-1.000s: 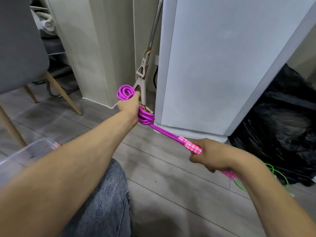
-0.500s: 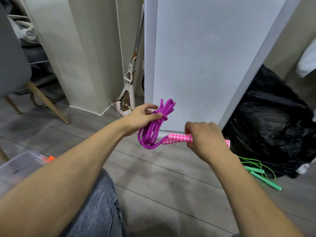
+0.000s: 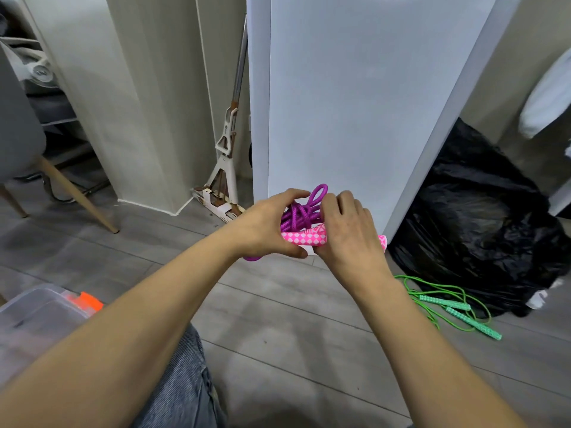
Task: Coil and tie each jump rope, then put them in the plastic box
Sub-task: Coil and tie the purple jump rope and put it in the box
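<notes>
1. Grey wood-plank floor (image 3: 278,329) runs under everything, with a tall white cabinet panel (image 3: 355,103) standing behind the hands.
2. Fingers first: the left hand (image 3: 265,230) has its fingers curled closed around the coiled bundle of purple braided jump rope (image 3: 298,216), thumb underneath near the handles. The right hand (image 3: 346,233) is wrapped shut over the pink-and-white checkered handles (image 3: 304,237), its fingertips up against the coil.
3. Held in the air between both hands, the rope bundle touches both palms. A small loop of it pokes up above the fingers and a bit of cord hangs out below the left hand.
4. My judgement: the tie is being finished or snugged. If either hand slackens before the wrap is tight, the springy braided cord could loosen and the coil fall open. The protruding loop could also slip back through if pulled the wrong way.
5. Further out, a thin green jump rope with mint-green handles (image 3: 457,307) lies loose on the floor to the right, beside a black plastic bag (image 3: 482,211); it is not yet coiled.
6. At the lower left edge sits the clear plastic box with an orange latch (image 3: 34,316), well apart from the hands. The bundle must cross over the denim-clad knee (image 3: 176,381) to reach it.
</notes>
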The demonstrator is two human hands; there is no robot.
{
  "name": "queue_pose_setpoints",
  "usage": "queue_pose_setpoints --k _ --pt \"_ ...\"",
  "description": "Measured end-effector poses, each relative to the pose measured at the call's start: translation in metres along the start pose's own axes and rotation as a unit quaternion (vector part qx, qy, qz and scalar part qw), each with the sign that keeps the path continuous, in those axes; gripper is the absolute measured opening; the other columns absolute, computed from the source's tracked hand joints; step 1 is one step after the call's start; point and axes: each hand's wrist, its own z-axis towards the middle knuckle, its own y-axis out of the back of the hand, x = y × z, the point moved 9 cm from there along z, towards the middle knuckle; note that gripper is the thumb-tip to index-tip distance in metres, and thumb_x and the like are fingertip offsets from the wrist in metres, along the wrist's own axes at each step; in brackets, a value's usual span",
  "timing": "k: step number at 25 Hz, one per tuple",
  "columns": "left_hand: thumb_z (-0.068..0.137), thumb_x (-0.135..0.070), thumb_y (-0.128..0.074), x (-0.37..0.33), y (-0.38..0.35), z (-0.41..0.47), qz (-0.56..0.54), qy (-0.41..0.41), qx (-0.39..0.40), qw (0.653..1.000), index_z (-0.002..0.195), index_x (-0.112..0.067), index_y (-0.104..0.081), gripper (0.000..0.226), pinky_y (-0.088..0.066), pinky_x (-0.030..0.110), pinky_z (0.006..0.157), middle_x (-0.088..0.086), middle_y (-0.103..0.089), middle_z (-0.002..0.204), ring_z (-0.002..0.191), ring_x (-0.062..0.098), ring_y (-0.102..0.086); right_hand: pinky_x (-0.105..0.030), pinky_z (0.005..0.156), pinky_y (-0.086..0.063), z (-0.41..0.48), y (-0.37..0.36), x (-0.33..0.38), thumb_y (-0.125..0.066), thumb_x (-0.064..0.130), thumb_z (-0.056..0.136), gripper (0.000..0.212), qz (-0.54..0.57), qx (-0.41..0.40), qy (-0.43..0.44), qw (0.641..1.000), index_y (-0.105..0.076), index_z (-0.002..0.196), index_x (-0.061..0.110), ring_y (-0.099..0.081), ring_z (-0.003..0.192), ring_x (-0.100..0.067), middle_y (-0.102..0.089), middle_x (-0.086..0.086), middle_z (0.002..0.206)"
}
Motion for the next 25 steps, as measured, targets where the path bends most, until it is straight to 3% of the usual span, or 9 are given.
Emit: queue_pose_setpoints --k 5,9,13,17,21,23,25 --pt "0.07 -0.026 -0.074 -0.003 -0.002 -0.002 0.169 -0.033 -0.039 0.984 0.145 -0.031 -0.031 0.086 -0.051 0.044 0.082 -0.006 -0.053 0.117 0.104 0.021 -0.06 -0.038 0.066 -0.048 -0.006 -0.008 0.011 -0.08 0.0 0.06 0.054 0.107 0.001 0.033 0.994 -0.054 0.107 0.006 -0.051 0.079 -0.027 -0.048 -0.011 0.098" --pt "0.074 -0.034 -0.072 0.0 0.003 -0.012 0.165 -0.055 -0.054 0.983 0.148 -0.031 -0.028 0.086 -0.053 0.044 0.078 -0.007 -0.048 0.117 0.098 0.019 -0.059 -0.028 0.064 -0.039 -0.008 -0.005 0.025 -0.078 -0.001 0.065 0.047 0.148 -0.007 0.067 0.987 -0.052 0.102 0.008 -0.052 0.084 -0.026 -0.048 -0.009 0.1" --pt "0.08 -0.032 -0.07 0.024 0.013 -0.043 0.175 -0.048 -0.057 0.982 0.15 -0.033 -0.023 0.084 -0.055 0.045 0.073 -0.005 -0.043 0.122 0.096 0.024 -0.06 -0.035 0.063 -0.05 -0.017 -0.01 0.069 -0.081 0.004 0.072 0.036 0.134 -0.015 0.138 0.981 -0.058 0.099 0.005 -0.053 0.084 -0.028 -0.054 -0.012 0.097" --pt "0.076 -0.024 -0.07 0.062 0.017 -0.085 0.145 0.007 -0.071 0.987 0.15 -0.034 -0.02 0.09 -0.055 0.046 0.072 -0.006 -0.039 0.127 0.094 0.025 -0.061 -0.036 0.066 -0.053 -0.026 -0.032 0.113 -0.082 0.006 0.071 0.042 0.156 0.043 0.17 0.972 -0.055 0.102 0.009 -0.054 0.089 -0.027 -0.053 -0.01 0.102" --pt "0.072 -0.028 -0.073 0.096 0.031 -0.114 0.181 0.024 -0.1 0.978 0.15 -0.03 -0.018 0.095 -0.055 0.043 0.073 -0.004 -0.042 0.122 0.1 0.021 -0.057 -0.039 0.083 -0.049 -0.026 -0.04 0.15 -0.083 0.021 0.069 0.055 0.098 0.077 0.215 0.969 -0.053 0.115 0.015 -0.057 0.1 -0.029 -0.056 -0.009 0.114" --pt "0.07 -0.028 -0.073 0.115 0.039 -0.131 0.205 0.034 -0.103 0.973 0.15 -0.029 -0.017 0.098 -0.054 0.044 0.076 -0.002 -0.046 0.125 0.106 0.022 -0.057 -0.042 0.1 -0.039 -0.022 -0.045 0.157 -0.081 0.043 0.069 0.071 0.065 0.089 0.205 0.972 -0.052 0.128 0.016 -0.054 0.118 -0.029 -0.054 -0.008 0.129" --pt "0.071 -0.033 -0.074 0.126 0.049 -0.146 0.225 0.03 -0.113 0.967 0.149 -0.025 -0.018 0.096 -0.053 0.043 0.085 0.0 -0.049 0.135 0.113 0.023 -0.058 -0.047 0.116 -0.026 -0.02 -0.055 0.166 -0.072 0.061 0.069 0.095 0.055 0.115 0.193 0.973 -0.041 0.146 0.015 -0.041 0.139 -0.026 -0.044 -0.006 0.148"
